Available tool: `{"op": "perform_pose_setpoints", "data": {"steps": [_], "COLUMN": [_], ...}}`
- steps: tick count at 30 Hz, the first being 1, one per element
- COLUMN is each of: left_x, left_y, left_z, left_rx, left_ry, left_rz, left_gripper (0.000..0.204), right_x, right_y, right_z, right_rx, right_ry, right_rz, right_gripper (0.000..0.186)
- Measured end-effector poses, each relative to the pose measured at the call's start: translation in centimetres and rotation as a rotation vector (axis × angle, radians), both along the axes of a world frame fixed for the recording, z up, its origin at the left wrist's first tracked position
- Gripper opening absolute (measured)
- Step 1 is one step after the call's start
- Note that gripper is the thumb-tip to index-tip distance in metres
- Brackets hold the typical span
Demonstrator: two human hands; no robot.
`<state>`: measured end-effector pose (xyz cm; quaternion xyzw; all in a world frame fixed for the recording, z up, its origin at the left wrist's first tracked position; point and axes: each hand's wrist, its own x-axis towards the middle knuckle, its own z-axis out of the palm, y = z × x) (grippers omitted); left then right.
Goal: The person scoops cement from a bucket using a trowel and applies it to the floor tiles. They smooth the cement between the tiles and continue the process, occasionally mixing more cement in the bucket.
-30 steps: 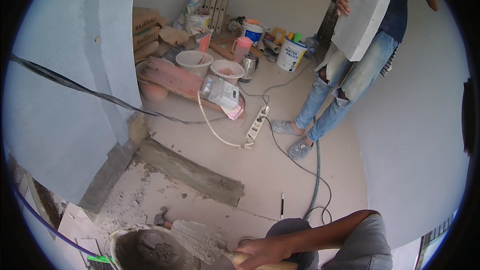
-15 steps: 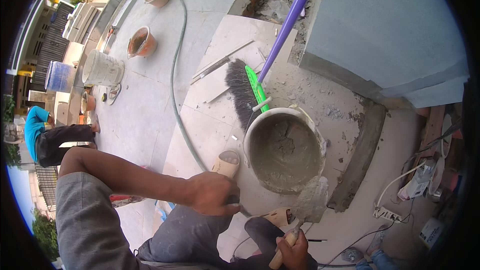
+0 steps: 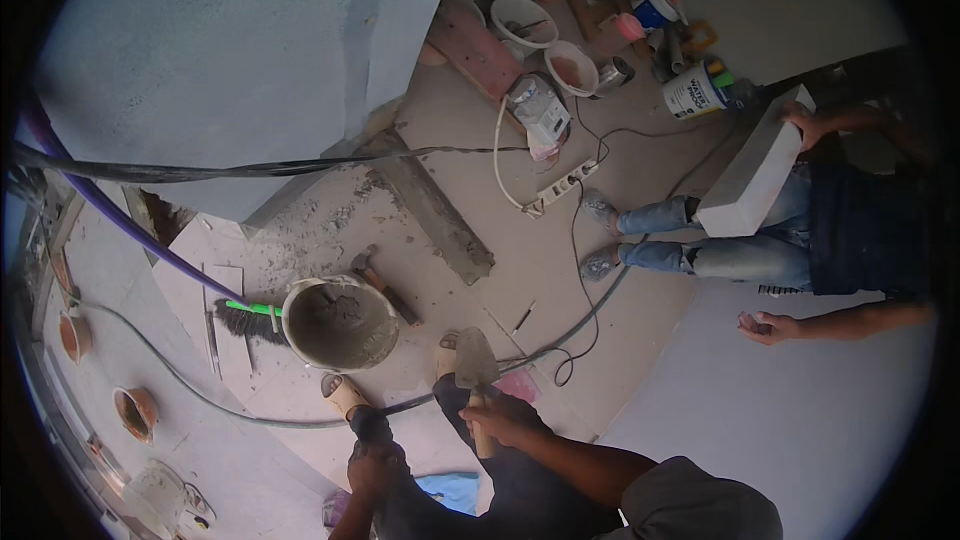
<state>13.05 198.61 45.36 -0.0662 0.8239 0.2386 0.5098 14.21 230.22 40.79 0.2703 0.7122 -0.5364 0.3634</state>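
My right hand [image 3: 500,422] is wrapped round the wooden handle of a trowel [image 3: 477,360]. Its metal blade points up and away from me, coated in grey mortar. Over my left leg, my left hand [image 3: 374,472] rests at the knee; its fingers are too dim to make out. Ahead and to the left, apart from both hands, stands a round bucket [image 3: 292,325] with wet grey mortar [image 3: 345,325] inside. A hammer [image 3: 385,285] lies against the bucket's far right side.
At the right a co-worker holds a long white block [image 3: 757,170]. A green-headed broom [image 3: 255,308] lies left of the bucket. A hose [image 3: 270,422] and cables cross the floor by a power strip [image 3: 556,190]. Tubs [image 3: 524,22] crowd the far corner.
My view has swung to the right, bringing the co-worker and the cluttered corner into sight. The trowel stays in my right hand. My left hand now lies at my knee.
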Motion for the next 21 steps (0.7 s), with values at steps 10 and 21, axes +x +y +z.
{"op": "perform_pose_setpoints", "data": {"steps": [10, 21], "left_x": [-13.1, -22.7], "left_y": [17.4, 50.1], "left_z": [5.4, 21.7], "left_rx": [0.510, 0.811], "left_ry": [0.417, 1.107], "left_rz": [-0.107, -0.310], "left_gripper": [0.055, 0.104], "right_x": [8.4, 27.8], "right_y": [5.9, 5.3], "right_z": [10.5, 6.9], "right_rx": [-0.292, -0.095], "right_ry": [-0.314, -0.557], "right_rz": [-1.017, -1.055], "right_gripper": [0.017, 0.015]}}
